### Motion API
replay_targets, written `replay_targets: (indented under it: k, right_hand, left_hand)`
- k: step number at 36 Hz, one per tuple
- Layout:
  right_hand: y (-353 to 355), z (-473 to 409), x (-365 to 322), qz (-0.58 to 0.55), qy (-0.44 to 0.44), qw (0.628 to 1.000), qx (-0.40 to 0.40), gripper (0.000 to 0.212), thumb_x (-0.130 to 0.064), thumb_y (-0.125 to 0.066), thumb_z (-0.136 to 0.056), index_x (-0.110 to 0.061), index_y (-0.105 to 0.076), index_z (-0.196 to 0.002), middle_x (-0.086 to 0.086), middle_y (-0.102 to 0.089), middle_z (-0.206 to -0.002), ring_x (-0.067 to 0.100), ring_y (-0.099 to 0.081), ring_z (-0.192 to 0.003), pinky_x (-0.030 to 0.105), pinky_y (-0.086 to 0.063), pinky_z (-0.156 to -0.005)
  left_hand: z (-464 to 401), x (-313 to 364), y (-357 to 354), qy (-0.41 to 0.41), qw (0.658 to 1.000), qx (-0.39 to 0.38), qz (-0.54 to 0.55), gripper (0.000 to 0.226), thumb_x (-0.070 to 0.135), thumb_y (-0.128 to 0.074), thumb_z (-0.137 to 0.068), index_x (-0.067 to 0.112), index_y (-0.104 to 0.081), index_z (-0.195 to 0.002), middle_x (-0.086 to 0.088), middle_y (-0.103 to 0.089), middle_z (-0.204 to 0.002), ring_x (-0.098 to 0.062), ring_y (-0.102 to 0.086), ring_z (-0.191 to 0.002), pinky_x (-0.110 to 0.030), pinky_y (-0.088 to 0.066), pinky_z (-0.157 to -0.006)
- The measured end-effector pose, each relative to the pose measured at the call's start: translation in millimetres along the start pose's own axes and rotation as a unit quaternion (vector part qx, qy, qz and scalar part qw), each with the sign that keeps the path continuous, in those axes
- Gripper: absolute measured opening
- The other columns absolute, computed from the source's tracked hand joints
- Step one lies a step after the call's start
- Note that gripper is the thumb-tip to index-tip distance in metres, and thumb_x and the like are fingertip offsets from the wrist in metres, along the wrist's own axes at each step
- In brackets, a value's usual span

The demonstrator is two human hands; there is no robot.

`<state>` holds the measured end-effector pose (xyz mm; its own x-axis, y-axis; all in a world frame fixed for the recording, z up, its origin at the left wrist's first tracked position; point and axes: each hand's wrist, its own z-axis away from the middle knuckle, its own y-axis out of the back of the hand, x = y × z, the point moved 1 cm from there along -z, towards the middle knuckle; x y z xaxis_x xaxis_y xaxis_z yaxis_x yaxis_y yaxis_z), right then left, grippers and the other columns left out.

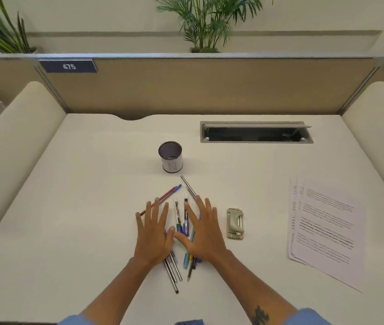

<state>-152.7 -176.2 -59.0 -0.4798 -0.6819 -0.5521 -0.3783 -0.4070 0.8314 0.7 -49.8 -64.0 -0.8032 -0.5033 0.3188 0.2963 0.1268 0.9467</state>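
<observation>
Several pens and pencils (182,220) lie scattered on the white desk (92,207), pointing roughly away from me. My left hand (154,233) lies flat over the left part of the pile, fingers straight and spread. My right hand (204,233) lies flat over the right part, fingers spread as well. Two markers show between the hands. A red pencil and a blue pen (171,192) stick out past my left fingertips, and a silver pen (188,186) lies past my right ones. A dark mesh pen cup (170,159) with a white label stands upright behind the pile.
A metal hole punch (235,223) lies right of my right hand. Printed sheets (327,228) are stacked at the right. An open cable tray (255,132) sits at the back right. Beige partition panels close the desk at the back and sides.
</observation>
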Motion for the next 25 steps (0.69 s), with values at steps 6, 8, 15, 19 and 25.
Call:
replay_targets:
  k: [6,8,15,19,25]
  right_hand:
    - [-25,-17,-5,0.058,0.022,0.998,-0.004,0.081,-0.076,-0.036,-0.102,-0.039,-0.014,-0.170,0.001,0.005,-0.181,0.027,0.009,-0.167,0.058,-0.014,-0.133]
    - [-36,-25,-14,0.052,0.019,0.998,-0.004,0.077,-0.073,-0.035,-0.104,-0.038,-0.017,-0.170,0.002,0.002,-0.181,0.026,0.007,-0.167,0.057,-0.016,-0.133]
    - [-79,-56,-63,0.059,0.030,0.997,-0.024,0.070,-0.066,-0.033,-0.108,-0.035,-0.020,-0.169,0.002,0.002,-0.181,0.024,0.008,-0.167,0.056,-0.016,-0.133]
    - [-108,-76,-101,0.058,0.050,0.997,-0.032,0.071,-0.063,-0.037,-0.108,-0.032,-0.021,-0.170,0.003,0.001,-0.181,0.024,0.008,-0.167,0.055,-0.016,-0.134]
    - [-158,-107,-173,0.058,0.085,0.993,-0.052,0.074,-0.061,-0.036,-0.107,-0.030,-0.015,-0.171,0.004,0.003,-0.181,0.025,0.010,-0.167,0.053,-0.013,-0.135]
  left_hand:
    - [-6,-21,-13,-0.003,1.000,-0.011,-0.027,0.075,0.047,-0.034,-0.109,0.027,-0.001,-0.173,-0.002,0.016,-0.181,-0.027,0.014,-0.168,-0.066,-0.001,-0.133]
    - [-10,-32,-13,0.006,1.000,-0.012,-0.016,0.074,0.045,-0.035,-0.109,0.026,-0.003,-0.173,-0.004,0.015,-0.181,-0.027,0.013,-0.168,-0.065,-0.002,-0.134]
    - [-18,-94,5,0.043,0.999,-0.016,-0.011,0.071,0.045,-0.027,-0.110,0.021,-0.005,-0.173,-0.008,0.006,-0.182,-0.029,0.009,-0.169,-0.059,-0.004,-0.136]
    - [-16,-143,22,0.064,0.998,-0.016,0.005,0.070,0.045,-0.023,-0.110,0.020,-0.005,-0.173,-0.008,0.005,-0.182,-0.028,0.009,-0.169,-0.055,-0.004,-0.137]
    - [2,-228,53,0.102,0.995,0.001,0.016,0.069,0.044,-0.017,-0.110,0.018,-0.009,-0.173,-0.006,0.003,-0.182,-0.026,0.006,-0.169,-0.049,-0.004,-0.138]
